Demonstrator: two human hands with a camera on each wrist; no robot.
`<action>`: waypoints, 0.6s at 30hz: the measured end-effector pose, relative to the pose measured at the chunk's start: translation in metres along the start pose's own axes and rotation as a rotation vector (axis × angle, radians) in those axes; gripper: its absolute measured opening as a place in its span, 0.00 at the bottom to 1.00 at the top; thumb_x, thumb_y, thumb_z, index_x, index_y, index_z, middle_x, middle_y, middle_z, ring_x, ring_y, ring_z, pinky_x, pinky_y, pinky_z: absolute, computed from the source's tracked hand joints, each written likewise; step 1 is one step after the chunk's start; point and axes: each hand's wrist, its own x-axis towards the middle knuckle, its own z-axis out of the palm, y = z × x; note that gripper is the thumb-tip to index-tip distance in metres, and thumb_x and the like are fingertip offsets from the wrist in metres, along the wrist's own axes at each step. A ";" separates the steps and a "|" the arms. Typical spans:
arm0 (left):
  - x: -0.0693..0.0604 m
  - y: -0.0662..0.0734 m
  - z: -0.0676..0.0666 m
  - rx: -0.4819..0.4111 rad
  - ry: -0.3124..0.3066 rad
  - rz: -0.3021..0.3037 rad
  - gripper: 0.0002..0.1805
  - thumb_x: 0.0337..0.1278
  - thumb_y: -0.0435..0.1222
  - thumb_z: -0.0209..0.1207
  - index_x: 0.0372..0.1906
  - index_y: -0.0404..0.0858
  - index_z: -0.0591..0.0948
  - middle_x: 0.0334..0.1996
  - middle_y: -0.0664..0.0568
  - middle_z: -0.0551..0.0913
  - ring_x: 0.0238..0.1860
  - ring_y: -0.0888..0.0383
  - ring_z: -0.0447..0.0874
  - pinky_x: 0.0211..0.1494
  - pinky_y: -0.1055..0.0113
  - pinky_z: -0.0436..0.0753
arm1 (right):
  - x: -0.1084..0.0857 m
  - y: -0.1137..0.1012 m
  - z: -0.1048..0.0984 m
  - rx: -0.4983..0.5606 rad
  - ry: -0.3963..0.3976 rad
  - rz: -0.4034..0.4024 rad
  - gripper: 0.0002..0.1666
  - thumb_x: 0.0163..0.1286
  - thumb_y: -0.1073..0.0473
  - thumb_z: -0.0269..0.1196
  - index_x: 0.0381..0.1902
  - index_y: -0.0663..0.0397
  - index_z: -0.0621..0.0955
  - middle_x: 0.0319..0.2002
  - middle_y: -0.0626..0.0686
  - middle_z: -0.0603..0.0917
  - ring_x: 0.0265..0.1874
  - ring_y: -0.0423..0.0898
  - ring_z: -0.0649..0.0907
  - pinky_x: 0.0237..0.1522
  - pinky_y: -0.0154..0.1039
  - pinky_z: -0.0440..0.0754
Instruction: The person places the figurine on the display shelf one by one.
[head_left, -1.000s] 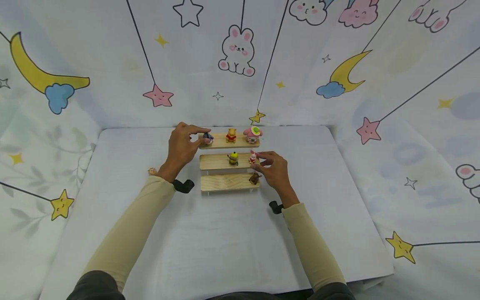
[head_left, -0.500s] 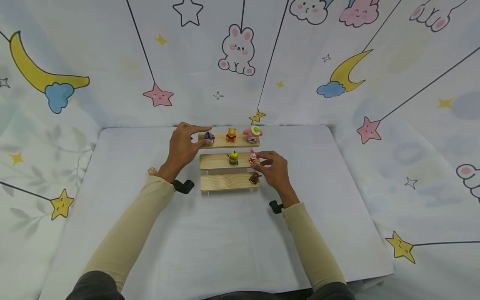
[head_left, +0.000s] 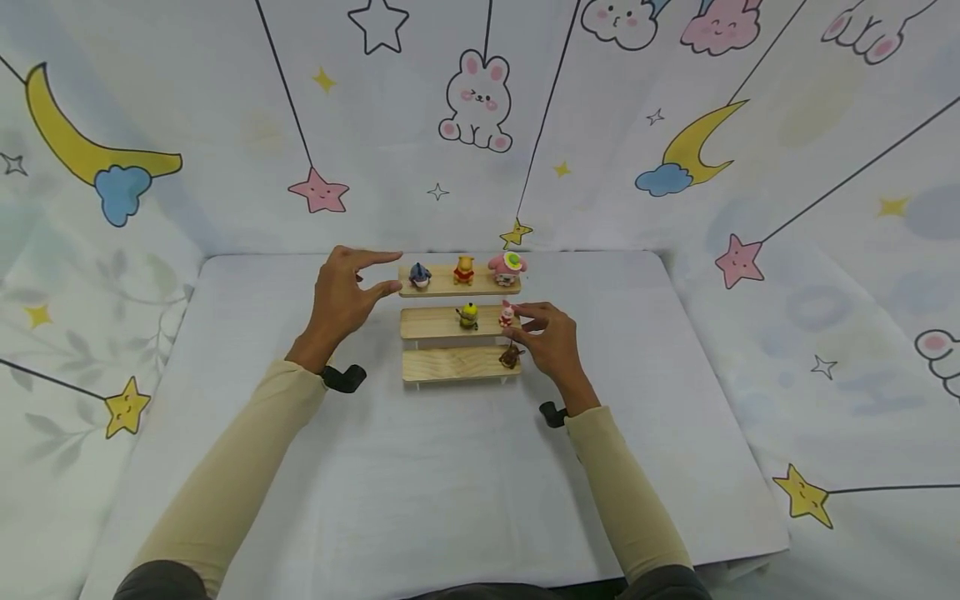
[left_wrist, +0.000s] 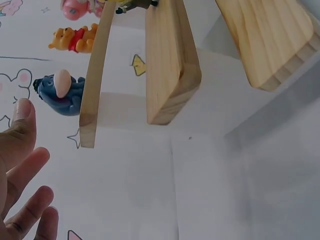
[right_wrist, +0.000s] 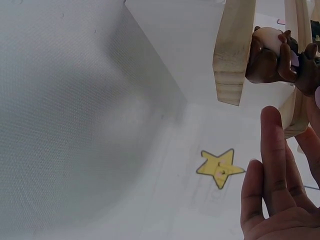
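Observation:
My left hand [head_left: 341,292] hovers just left of the top shelf [head_left: 438,292], thumb and forefinger spread apart with nothing between them. Nearest to it stands a blue Eeyore figurine [head_left: 420,275], also seen in the left wrist view [left_wrist: 60,95]. A Winnie-the-Pooh figurine [head_left: 463,270] and a pink figurine with a green-and-white top [head_left: 504,271] share that shelf. My right hand [head_left: 551,337] pinches a small pink long-eared figurine [head_left: 506,315] at the right end of the middle shelf [head_left: 427,323]. Below it, a brown figurine [head_left: 511,357] sits on the lowest shelf [head_left: 450,364].
A yellow-topped figurine [head_left: 468,317] stands on the middle shelf, left of the pinched one. The wooden stand rests towards the back of a white-covered table [head_left: 450,483]. Cloth walls with printed stars and moons [head_left: 690,146] surround it.
My left hand has let go of the Eeyore figurine and drawn back to the left. A small tan object on the table is now covered by that arm. My right hand keeps its place.

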 end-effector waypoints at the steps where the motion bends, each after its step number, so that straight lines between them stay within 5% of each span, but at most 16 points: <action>1: -0.001 -0.002 -0.002 0.004 0.003 0.001 0.28 0.56 0.40 0.78 0.64 0.52 0.87 0.61 0.48 0.89 0.56 0.47 0.77 0.50 0.53 0.80 | 0.000 0.000 0.000 -0.002 0.002 -0.001 0.25 0.64 0.50 0.79 0.59 0.45 0.90 0.58 0.51 0.88 0.47 0.52 0.90 0.49 0.51 0.90; 18: -0.040 -0.046 -0.036 0.079 0.010 -0.112 0.25 0.60 0.38 0.76 0.63 0.48 0.88 0.58 0.45 0.90 0.55 0.45 0.75 0.52 0.52 0.79 | 0.001 0.002 0.003 0.005 0.002 0.009 0.26 0.63 0.50 0.79 0.60 0.43 0.89 0.59 0.50 0.88 0.47 0.50 0.90 0.49 0.49 0.90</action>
